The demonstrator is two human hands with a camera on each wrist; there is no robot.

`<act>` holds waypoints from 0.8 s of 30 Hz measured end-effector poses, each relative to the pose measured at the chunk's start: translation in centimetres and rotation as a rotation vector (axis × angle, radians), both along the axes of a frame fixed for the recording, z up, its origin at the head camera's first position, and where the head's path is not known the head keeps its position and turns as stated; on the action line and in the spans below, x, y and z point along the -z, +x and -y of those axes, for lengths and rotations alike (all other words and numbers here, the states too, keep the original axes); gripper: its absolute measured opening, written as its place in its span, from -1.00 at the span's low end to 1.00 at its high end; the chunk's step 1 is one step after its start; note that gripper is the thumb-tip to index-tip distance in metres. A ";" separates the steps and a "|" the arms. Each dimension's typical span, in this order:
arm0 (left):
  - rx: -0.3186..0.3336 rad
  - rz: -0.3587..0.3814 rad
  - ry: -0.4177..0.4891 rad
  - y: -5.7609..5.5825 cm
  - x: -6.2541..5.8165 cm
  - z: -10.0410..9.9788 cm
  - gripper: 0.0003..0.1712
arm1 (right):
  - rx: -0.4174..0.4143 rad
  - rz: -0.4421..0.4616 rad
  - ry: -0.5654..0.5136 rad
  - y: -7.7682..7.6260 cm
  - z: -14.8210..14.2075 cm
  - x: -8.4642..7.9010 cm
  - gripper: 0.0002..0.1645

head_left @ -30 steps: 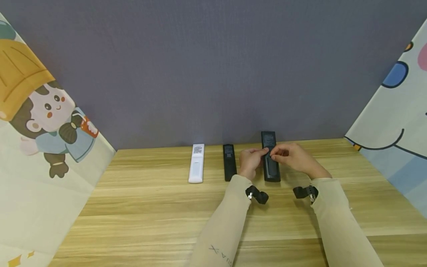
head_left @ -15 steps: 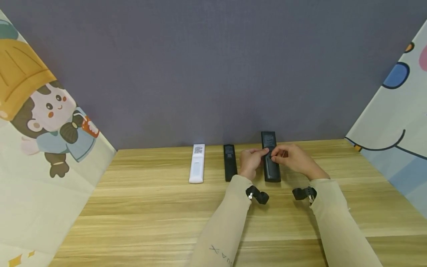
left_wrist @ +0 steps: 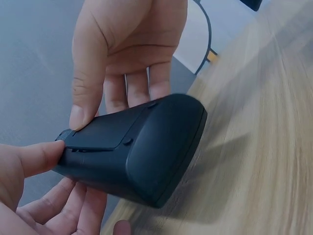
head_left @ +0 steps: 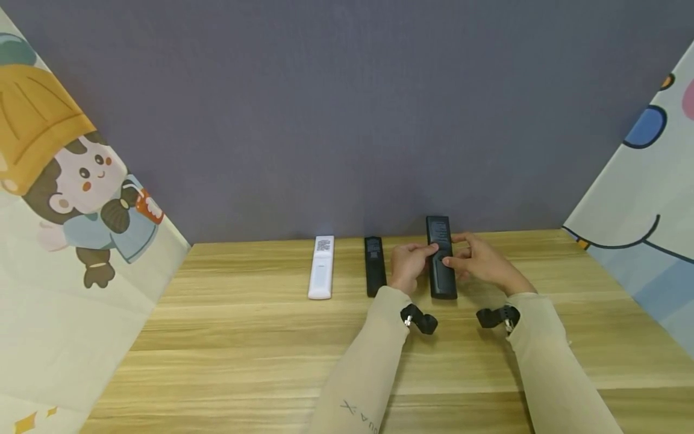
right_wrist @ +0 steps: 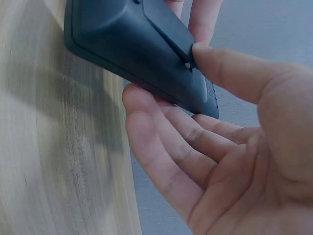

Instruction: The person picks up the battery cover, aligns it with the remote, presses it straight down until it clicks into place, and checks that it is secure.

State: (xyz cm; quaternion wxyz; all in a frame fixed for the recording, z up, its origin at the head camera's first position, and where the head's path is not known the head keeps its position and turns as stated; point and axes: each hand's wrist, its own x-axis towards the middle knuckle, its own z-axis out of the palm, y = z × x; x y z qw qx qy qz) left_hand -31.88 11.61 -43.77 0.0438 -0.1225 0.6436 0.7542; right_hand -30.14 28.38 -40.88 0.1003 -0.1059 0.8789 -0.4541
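A large black remote control (head_left: 443, 282) is held back side up, raised a little off the wooden table. My left hand (head_left: 408, 263) grips its left edge, thumb on the back and fingers underneath. From the other side my right hand (head_left: 484, 260) holds it, the thumb pressing at the end of the battery cover (left_wrist: 105, 131) and the fingers reaching under the body. In the right wrist view, one edge of that battery cover (right_wrist: 168, 27) stands slightly up from the casing, with a narrow dark gap. The remote's front is hidden.
Left of my hands, a smaller black remote control (head_left: 375, 268) and a white remote control (head_left: 321, 271) lie back side up on the table (head_left: 244, 337). A grey panel (head_left: 347, 120) rises behind the table. Printed cartoon panels stand at both sides.
My right hand's fingers have spread from a pinch near the cover to round the remote's right side, its thumb staying on the back. The left hand keeps its grip.
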 end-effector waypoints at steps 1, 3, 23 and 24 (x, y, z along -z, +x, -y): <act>0.010 -0.001 -0.002 0.0 0.0 0.0 -0.86 | 0.002 -0.002 0.002 0.0 0.0 0.0 -0.09; 0.046 -0.004 -0.003 0.1 -0.2 0.2 -0.84 | 0.012 -0.004 0.009 0.0 -0.1 0.0 -0.11; 0.233 -0.023 -0.083 0.1 -0.6 1.0 -0.40 | 0.082 -0.011 0.001 0.0 0.3 0.4 -0.17; 0.231 -0.022 -0.087 0.1 -0.5 1.0 -0.40 | 0.081 -0.011 0.003 0.0 0.3 0.4 -0.17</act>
